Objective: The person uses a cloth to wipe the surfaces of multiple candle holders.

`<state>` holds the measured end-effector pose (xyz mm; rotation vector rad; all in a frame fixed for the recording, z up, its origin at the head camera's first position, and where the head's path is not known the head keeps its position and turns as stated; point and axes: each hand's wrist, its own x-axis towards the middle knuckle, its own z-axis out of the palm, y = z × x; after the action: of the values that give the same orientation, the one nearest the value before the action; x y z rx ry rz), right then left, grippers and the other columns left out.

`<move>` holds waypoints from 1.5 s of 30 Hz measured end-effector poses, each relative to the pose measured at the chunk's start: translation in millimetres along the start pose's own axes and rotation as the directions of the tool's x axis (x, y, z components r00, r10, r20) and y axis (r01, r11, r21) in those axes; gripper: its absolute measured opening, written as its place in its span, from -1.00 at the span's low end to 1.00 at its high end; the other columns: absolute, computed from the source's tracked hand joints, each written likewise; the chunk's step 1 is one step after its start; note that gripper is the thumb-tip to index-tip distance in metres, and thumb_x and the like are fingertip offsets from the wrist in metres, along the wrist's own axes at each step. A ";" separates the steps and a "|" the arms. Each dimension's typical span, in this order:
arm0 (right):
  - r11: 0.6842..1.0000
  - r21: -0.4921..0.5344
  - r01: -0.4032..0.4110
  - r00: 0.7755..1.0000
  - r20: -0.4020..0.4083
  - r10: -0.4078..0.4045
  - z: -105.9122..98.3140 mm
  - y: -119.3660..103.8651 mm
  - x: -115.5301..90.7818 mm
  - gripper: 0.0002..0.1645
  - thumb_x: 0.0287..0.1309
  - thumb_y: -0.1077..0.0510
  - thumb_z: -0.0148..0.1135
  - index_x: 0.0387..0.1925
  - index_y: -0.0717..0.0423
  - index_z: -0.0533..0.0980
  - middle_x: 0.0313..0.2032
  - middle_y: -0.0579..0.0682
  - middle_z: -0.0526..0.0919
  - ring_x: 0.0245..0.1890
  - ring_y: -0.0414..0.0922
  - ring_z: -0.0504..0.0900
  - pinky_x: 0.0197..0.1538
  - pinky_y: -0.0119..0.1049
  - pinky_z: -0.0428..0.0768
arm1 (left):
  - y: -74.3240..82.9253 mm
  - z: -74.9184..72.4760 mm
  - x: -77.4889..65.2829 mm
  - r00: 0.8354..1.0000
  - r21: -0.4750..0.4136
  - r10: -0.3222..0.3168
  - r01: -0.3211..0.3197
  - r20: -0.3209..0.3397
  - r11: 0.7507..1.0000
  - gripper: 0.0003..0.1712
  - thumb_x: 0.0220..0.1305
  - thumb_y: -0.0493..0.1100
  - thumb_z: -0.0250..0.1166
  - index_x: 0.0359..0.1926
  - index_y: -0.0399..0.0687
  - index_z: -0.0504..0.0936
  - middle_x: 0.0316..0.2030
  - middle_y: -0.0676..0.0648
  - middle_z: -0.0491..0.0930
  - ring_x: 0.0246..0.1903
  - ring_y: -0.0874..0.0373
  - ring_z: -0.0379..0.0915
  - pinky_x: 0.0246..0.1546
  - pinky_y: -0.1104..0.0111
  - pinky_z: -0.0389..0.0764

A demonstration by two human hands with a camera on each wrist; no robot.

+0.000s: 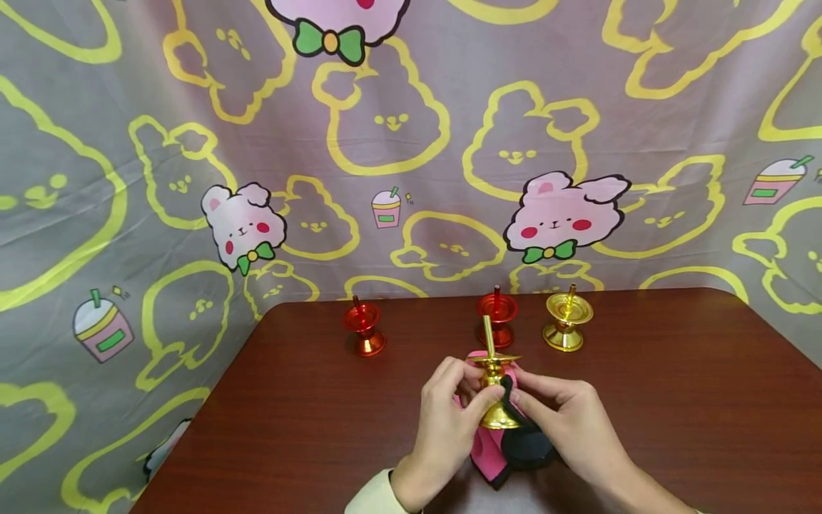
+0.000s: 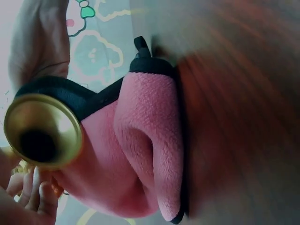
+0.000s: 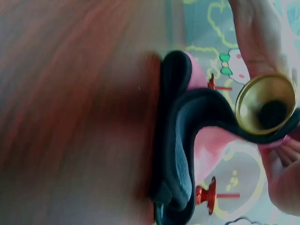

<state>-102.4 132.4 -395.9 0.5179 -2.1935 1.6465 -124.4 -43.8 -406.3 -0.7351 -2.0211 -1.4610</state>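
Note:
Upright above the table, a shiny gold candle holder point(image 1: 501, 417) has a thin stem rising from its dish. My left hand point(image 1: 443, 410) grips its narrow middle, thumb in front. My right hand point(image 1: 574, 414) pinches a pink fleecy cloth point(image 1: 489, 457) with black edging against the holder's right side. The cloth wraps behind the holder and hangs below it. The left wrist view shows the holder's hollow base point(image 2: 70, 126) and folds of pink cloth point(image 2: 145, 103). Black edging point(image 3: 213, 101) passes by the gold base point(image 3: 247, 108) in the right wrist view.
Along the back of the brown table point(image 1: 289, 400) stand a red candle holder point(image 1: 369, 343) at left, another red one point(image 1: 504, 335) partly behind the held holder, and a gold one point(image 1: 564, 335) to its right. A patterned curtain point(image 1: 443, 143) hangs behind.

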 end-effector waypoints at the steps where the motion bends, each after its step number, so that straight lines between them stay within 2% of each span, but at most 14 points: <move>1: 0.999 -0.030 0.012 1.000 -0.015 -0.012 1.9 -0.6 -0.5 -0.67 0.13 0.38 0.41 -0.02 0.33 0.67 -0.12 0.13 0.74 -0.14 -0.27 0.69 -0.22 -0.44 0.65 | -0.2 1.3 0.0 1.000 0.016 0.012 -0.012 -0.014 1.000 -0.75 0.12 -0.18 0.51 -0.29 -0.12 0.58 -0.42 0.04 0.49 -0.47 0.27 0.40 -0.53 0.49 0.48; 5: 0.998 -0.053 -0.031 0.999 -0.029 0.030 4.9 -0.5 0.3 -0.66 0.13 0.37 0.42 -0.02 0.34 0.67 -0.10 0.14 0.74 -0.13 -0.28 0.68 -0.21 -0.46 0.64 | -0.9 3.8 1.2 0.999 0.047 0.002 0.000 -0.044 0.999 -0.74 0.08 -0.13 0.54 -0.32 -0.10 0.62 -0.46 0.08 0.49 -0.50 0.28 0.38 -0.55 0.48 0.47; 8: 0.990 0.035 -0.134 0.991 0.001 0.134 1.8 2.7 3.5 -0.67 0.18 0.38 0.37 0.00 0.38 0.65 -0.11 0.16 0.74 -0.18 -0.30 0.69 -0.23 -0.41 0.66 | -1.7 2.0 3.4 0.997 -0.004 -0.071 0.071 -0.019 0.997 -0.79 0.13 -0.11 0.51 -0.26 -0.08 0.71 -0.43 0.11 0.54 -0.45 0.27 0.45 -0.48 0.45 0.52; 11: 0.946 0.207 -0.249 0.969 0.052 0.243 -3.7 7.8 7.8 -0.62 0.25 0.38 0.29 0.08 0.50 0.56 -0.12 0.15 0.74 -0.19 -0.27 0.71 -0.19 -0.34 0.67 | -2.6 -2.5 5.8 0.984 -0.130 -0.171 0.176 0.044 0.976 -0.79 0.24 -0.17 0.44 -0.11 -0.12 0.77 -0.33 0.04 0.62 -0.33 0.23 0.52 -0.33 0.43 0.58; 14: 0.853 0.400 -0.334 0.943 0.127 0.309 -10.3 13.0 10.4 -0.58 0.33 0.37 0.21 0.16 0.54 0.47 -0.09 0.07 0.74 -0.12 -0.20 0.72 -0.11 -0.30 0.67 | -4.3 -7.6 7.3 0.958 -0.268 -0.267 0.286 0.105 0.920 -0.73 0.29 -0.26 0.39 0.00 -0.18 0.75 -0.22 -0.06 0.66 -0.26 0.20 0.57 -0.23 0.43 0.60; 16: 0.792 0.493 -0.360 0.933 0.187 0.308 -13.7 16.2 10.4 -0.60 0.37 0.37 0.16 0.19 0.47 0.48 -0.08 0.01 0.74 -0.06 -0.17 0.70 -0.06 -0.29 0.65 | -6.2 -10.2 7.0 0.930 -0.361 -0.334 0.366 0.151 0.858 -0.70 0.27 -0.30 0.40 0.03 -0.26 0.70 -0.21 -0.10 0.65 -0.27 0.20 0.58 -0.23 0.44 0.59; 19: 0.739 0.568 -0.362 0.929 0.281 0.239 -16.6 20.5 8.6 -0.65 0.41 0.38 0.10 0.16 0.28 0.55 -0.03 -0.01 0.73 -0.01 -0.16 0.68 -0.01 -0.29 0.63 | -10.2 -12.6 4.2 0.882 -0.431 -0.415 0.472 0.224 0.769 -0.66 0.28 -0.30 0.40 0.02 -0.40 0.60 -0.25 -0.09 0.64 -0.35 0.25 0.57 -0.31 0.45 0.58; 21: 0.715 0.596 -0.364 0.924 0.330 0.195 -16.9 21.6 7.1 -0.65 0.42 0.38 0.07 0.13 0.14 0.59 -0.01 0.00 0.72 0.01 -0.16 0.67 0.01 -0.28 0.63 | -12.7 -13.5 1.5 0.860 -0.439 -0.434 0.510 0.268 0.740 -0.63 0.31 -0.26 0.38 0.01 -0.46 0.56 -0.28 -0.06 0.63 -0.38 0.26 0.54 -0.35 0.47 0.55; 23: 0.703 0.608 -0.369 0.917 0.363 0.167 -16.7 21.2 6.2 -0.63 0.44 0.38 0.04 0.10 0.02 0.61 0.01 0.00 0.71 0.02 -0.15 0.67 0.02 -0.26 0.62 | -14.5 -14.4 -0.5 0.855 -0.417 -0.424 0.516 0.298 0.748 -0.61 0.35 -0.20 0.36 0.01 -0.46 0.57 -0.29 -0.05 0.64 -0.38 0.28 0.52 -0.35 0.48 0.54; 26: 0.703 0.602 -0.380 0.908 0.387 0.160 -16.5 20.0 5.3 -0.60 0.45 0.35 0.04 0.07 -0.11 0.63 0.02 -0.02 0.71 0.03 -0.14 0.67 0.03 -0.24 0.62 | -14.9 -15.5 -2.1 0.872 -0.397 -0.381 0.481 0.307 0.782 -0.59 0.37 -0.13 0.34 0.01 -0.45 0.60 -0.28 -0.11 0.65 -0.37 0.28 0.52 -0.34 0.48 0.54; 30: 0.727 0.574 -0.376 0.911 0.373 0.177 -16.7 19.5 4.0 -0.62 0.45 0.34 0.06 0.14 -0.01 0.61 0.02 -0.04 0.71 0.00 -0.14 0.68 0.01 -0.25 0.63 | -11.1 -16.6 -2.6 0.890 -0.373 -0.340 0.440 0.305 0.817 -0.63 0.40 -0.16 0.31 0.02 -0.43 0.61 -0.23 -0.25 0.66 -0.38 0.29 0.54 -0.34 0.47 0.57; 37: 0.887 0.354 -0.297 0.949 0.209 0.234 -11.4 12.5 4.8 -0.55 0.33 0.38 0.21 0.19 0.55 0.44 -0.03 0.10 0.72 -0.12 -0.21 0.70 -0.12 -0.30 0.67 | -3.8 -15.9 -2.8 0.904 -0.280 -0.317 0.396 0.288 0.875 -0.73 0.41 -0.26 0.26 0.04 -0.35 0.63 -0.17 -0.27 0.66 -0.36 0.28 0.57 -0.32 0.47 0.57; 40: 0.936 0.238 -0.261 0.963 0.135 0.234 -8.1 7.5 5.1 -0.57 0.27 0.39 0.27 0.14 0.51 0.51 -0.03 0.21 0.70 -0.16 -0.26 0.70 -0.16 -0.33 0.67 | -2.5 -14.0 -2.6 0.916 -0.243 -0.311 0.372 0.254 0.896 -0.76 0.39 -0.25 0.30 -0.01 -0.31 0.65 -0.18 -0.22 0.68 -0.35 0.27 0.58 -0.30 0.46 0.59; 45: 0.971 0.148 -0.190 0.981 0.074 0.180 -3.5 1.4 5.2 -0.62 0.21 0.42 0.31 0.08 0.45 0.58 -0.03 0.28 0.68 -0.16 -0.26 0.71 -0.19 -0.34 0.67 | -0.5 -10.9 -2.6 0.932 -0.164 -0.305 0.337 0.194 0.927 -0.81 0.34 -0.21 0.36 -0.08 -0.20 0.66 -0.24 -0.10 0.69 -0.39 0.27 0.56 -0.36 0.44 0.59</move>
<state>-107.4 135.7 -393.7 0.4187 -2.2262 1.9338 -121.8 -54.7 -405.5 -0.6402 -2.2272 -1.8627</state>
